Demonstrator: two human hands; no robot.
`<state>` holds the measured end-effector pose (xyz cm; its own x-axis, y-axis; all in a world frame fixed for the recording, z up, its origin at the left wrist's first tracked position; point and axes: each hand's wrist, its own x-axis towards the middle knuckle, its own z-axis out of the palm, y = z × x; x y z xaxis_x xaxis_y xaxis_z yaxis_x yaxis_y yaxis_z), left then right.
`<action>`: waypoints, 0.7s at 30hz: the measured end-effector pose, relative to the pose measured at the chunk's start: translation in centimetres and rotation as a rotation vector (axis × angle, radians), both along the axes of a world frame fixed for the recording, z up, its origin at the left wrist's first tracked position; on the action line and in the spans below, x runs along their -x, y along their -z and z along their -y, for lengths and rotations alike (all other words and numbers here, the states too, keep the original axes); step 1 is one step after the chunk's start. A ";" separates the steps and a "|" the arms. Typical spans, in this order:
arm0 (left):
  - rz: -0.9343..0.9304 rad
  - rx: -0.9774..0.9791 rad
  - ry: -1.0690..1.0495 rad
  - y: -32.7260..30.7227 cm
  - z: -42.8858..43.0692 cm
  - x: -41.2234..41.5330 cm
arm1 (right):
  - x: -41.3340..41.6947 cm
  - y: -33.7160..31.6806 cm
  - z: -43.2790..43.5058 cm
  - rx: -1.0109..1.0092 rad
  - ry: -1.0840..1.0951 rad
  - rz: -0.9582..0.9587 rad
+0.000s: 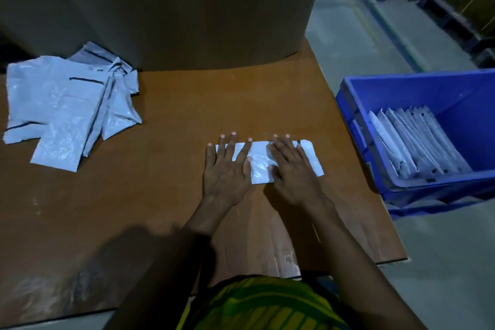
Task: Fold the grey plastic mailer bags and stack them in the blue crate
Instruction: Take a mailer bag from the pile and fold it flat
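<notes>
Mailer bag: the grey mailer bag point(258, 163) lies flat on the table point(166, 120) near its right edge, about midway from front to back. It's a long, narrow strip, pale and glossy, crinkled in the middle.
Left hand: the left hand point(226, 169) is palm down on the strip's left end, fingers straight and spread, pressing it and gripping nothing.
Right hand: the right hand point(292, 169) does the same on the right half, flat with straight fingers, its fingertips reaching the strip's far edge.
Loose pile: the unfolded bags point(61, 104) overlap in a heap by the far left corner, and dark seal strips show on a few.
Crate: the blue crate point(428, 96) sits just past the table's right edge. Inside it, folded bags point(412, 142) stand on edge in a leaning row.
Back of table: a big brown cardboard box point(160, 8) sits there.
Hidden: the hands cover much of the strip, so I can't make out its fold lines.
Cut off: the crate's right side runs out of frame.
Hard to tell: the light is dim, so I can't count the bags in the crate.
</notes>
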<state>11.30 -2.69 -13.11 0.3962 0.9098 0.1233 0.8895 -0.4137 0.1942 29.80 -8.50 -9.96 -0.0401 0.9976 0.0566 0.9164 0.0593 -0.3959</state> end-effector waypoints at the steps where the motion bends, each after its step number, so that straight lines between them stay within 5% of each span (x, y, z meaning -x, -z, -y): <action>1: -0.008 0.009 0.003 0.1 0.0 0.1 | 0.7 -0.3 -0.4 -0.034 -0.005 -0.014; 8: 0.022 0.127 -0.064 0.2 1.7 1.4 | 3.8 1.1 -1.9 -0.048 0.046 0.072; 21: -0.014 -0.010 -0.099 0.6 2.2 0.8 | 3.4 2.1 -2.7 0.012 0.014 0.203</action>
